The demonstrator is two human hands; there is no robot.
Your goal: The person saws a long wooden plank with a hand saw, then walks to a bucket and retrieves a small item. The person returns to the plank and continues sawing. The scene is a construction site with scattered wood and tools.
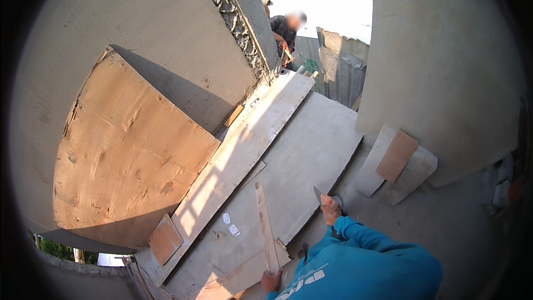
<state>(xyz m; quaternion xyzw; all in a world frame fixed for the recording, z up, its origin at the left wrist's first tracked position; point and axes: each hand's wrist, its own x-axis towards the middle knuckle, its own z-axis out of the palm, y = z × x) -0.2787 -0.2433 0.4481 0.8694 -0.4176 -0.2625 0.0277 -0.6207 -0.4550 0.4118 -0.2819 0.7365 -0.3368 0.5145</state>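
Near the bottom edge, my left hand [271, 280] is closed around the lower end of a long, narrow wooden strip [265, 222]. The strip lies slantwise over a wide grey board, its far end pointing away from me. My right hand [331, 210] is closed on a tool with a pointed grey blade [318, 194], just beyond the board's right edge. Its handle is mostly hidden by the fingers, so its exact kind is unclear. Two small white labels [230, 224] lie on the wide grey board [311, 144], left of the strip.
A large plywood sheet [127, 161] leans at the left against a grey wall [150, 16]. A narrower long board [239, 150] runs beside the wide one. Board offcuts [398, 155] lie at the right by a wall. At the far end, another person [284, 36] holds something stick-like.
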